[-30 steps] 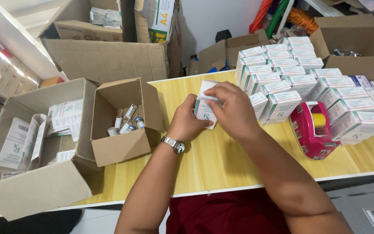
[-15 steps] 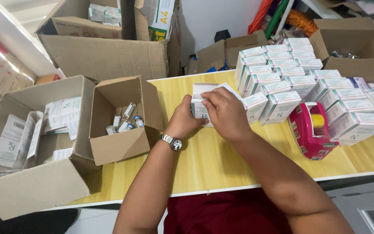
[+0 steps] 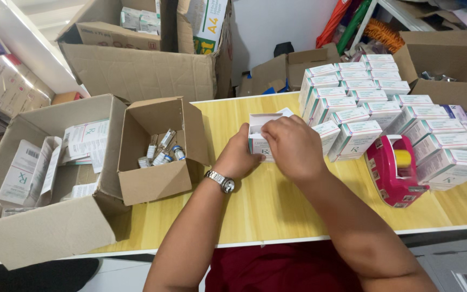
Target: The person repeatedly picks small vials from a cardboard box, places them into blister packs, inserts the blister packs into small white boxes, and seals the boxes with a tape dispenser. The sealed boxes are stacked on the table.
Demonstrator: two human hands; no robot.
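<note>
Both forearms are bare, with no sleeves reaching the wrists. The left hand (image 3: 239,157) has a silver metal wristwatch (image 3: 221,181) with 1 round face on a link band. The right hand (image 3: 293,147) wears nothing. A dark red garment (image 3: 277,267) covers the torso.

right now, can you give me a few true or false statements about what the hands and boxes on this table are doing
1. Both hands hold one small white carton with its top flap open. True.
2. The left hand wears a wristwatch. True.
3. The small brown box beside the left arm is full of tape rolls. False: it holds a few small glass vials.
4. The pink tape dispenser sits in the right hand. False: it stands on the yellow table, apart from the hand.
5. Stacked white cartons stand beyond the right hand. True.
</note>
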